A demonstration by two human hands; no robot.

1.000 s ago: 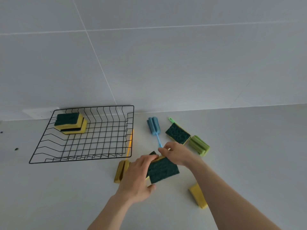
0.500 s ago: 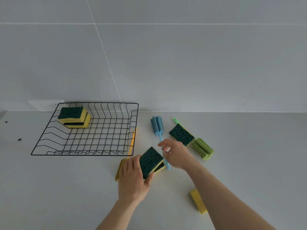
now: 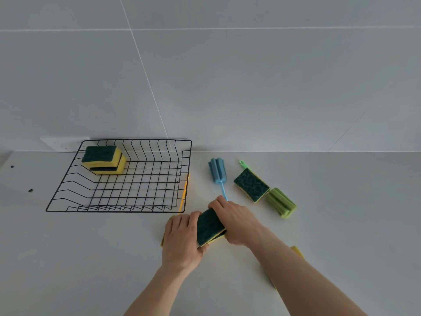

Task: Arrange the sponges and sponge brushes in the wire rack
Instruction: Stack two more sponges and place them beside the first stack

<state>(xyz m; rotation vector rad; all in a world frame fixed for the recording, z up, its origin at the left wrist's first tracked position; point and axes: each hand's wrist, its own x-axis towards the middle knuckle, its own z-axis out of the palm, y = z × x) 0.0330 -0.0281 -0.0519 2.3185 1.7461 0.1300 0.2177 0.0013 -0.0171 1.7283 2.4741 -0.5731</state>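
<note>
A black wire rack [image 3: 185, 174] sits on the counter at the left, with two stacked yellow-and-green sponges [image 3: 103, 159] in its far left corner. My left hand [image 3: 182, 240] and my right hand [image 3: 234, 221] press from both sides on a stack of two yellow-and-green sponges [image 3: 209, 225] in front of the rack. A blue sponge brush [image 3: 218, 172] lies to the rack's right, its handle running under my right hand. Further right lie another yellow-and-green sponge [image 3: 251, 184] and a green sponge brush [image 3: 281, 202] whose handle tip [image 3: 243, 164] shows behind that sponge.
A yellow sponge brush [image 3: 184, 192] lies along the rack's right side, its head mostly hidden under my left hand. A yellow sponge [image 3: 297, 250] peeks out behind my right forearm. A tiled wall rises behind the counter, with a white socket [image 3: 61, 143] behind the rack.
My right hand let go of the blue brush handle and closed on the right side of the sponge stack. My left hand stayed on its left side. The camera tilted slightly.
</note>
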